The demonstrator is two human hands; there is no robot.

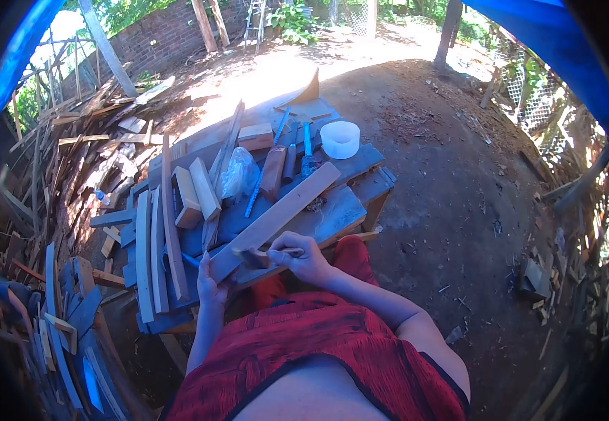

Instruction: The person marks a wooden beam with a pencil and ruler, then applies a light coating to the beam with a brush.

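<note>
Wooden board (283, 216): aslant over worktop (345, 210), lower end beside near edge, held there in left hand (212, 286). Brush (254, 258): gripped in right hand (306, 259), head at board's lower end.

Held: 1 brush (253, 259), 1 board (287, 211); on tbl (234, 219): 1 wht tub (340, 142), 1 clr bag (239, 174)
</note>
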